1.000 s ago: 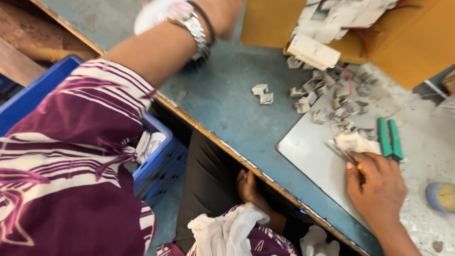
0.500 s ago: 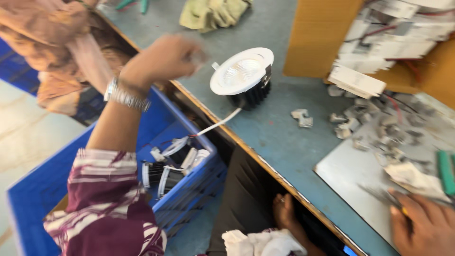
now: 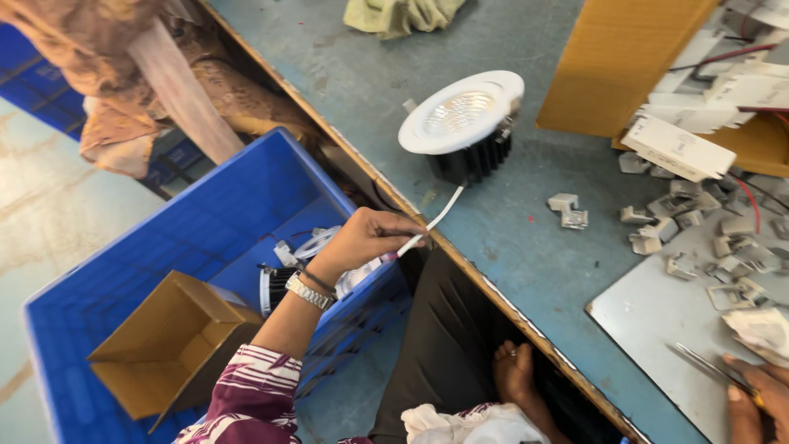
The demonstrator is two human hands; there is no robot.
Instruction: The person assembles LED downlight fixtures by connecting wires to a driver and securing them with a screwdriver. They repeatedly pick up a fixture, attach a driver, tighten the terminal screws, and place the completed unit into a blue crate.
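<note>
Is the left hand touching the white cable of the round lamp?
Touching. The head view shows the left hand pinching the white cable, which runs from its fingers up to the round lamp.

White downlight (image 3: 460,115), blue crate (image 3: 164,271), maroon-striped sleeve (image 3: 255,395), perhaps olive cloth (image 3: 399,14).

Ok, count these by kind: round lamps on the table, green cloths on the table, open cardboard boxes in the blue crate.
Round lamps: 1
Green cloths: 1
Open cardboard boxes: 1
Total: 3
</note>
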